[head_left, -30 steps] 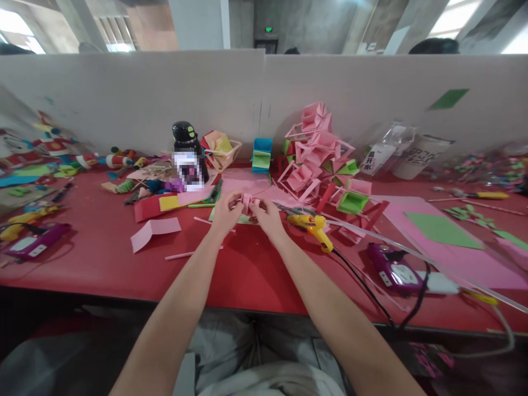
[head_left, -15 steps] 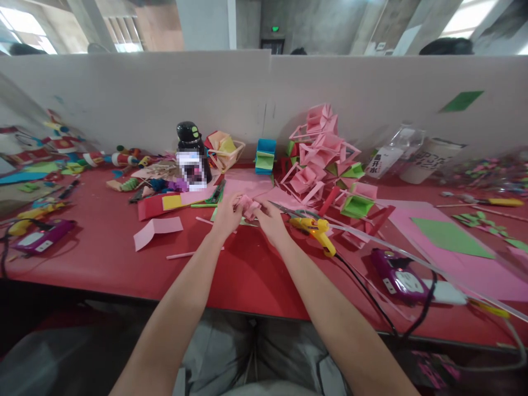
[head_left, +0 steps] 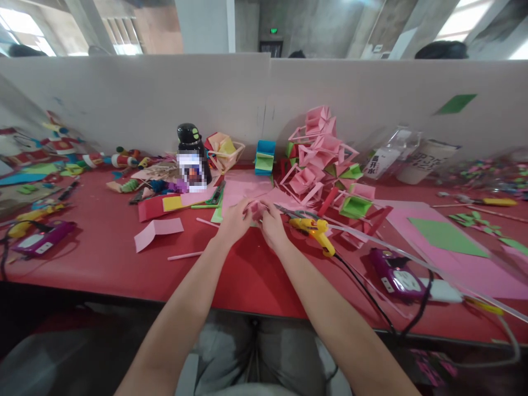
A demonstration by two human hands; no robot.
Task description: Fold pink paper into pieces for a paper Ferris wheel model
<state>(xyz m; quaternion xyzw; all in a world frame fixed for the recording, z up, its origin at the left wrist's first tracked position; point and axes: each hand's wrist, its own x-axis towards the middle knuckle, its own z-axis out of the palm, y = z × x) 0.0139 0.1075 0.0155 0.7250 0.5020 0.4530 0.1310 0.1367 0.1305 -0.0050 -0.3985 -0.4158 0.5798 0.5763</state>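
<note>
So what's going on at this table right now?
A person's left hand and right hand hold a small pink paper piece between them, mostly hidden by the fingers. To their right lies a yellow glue gun, with pink paper models behind it. A creased pink sheet lies to the left.
</note>
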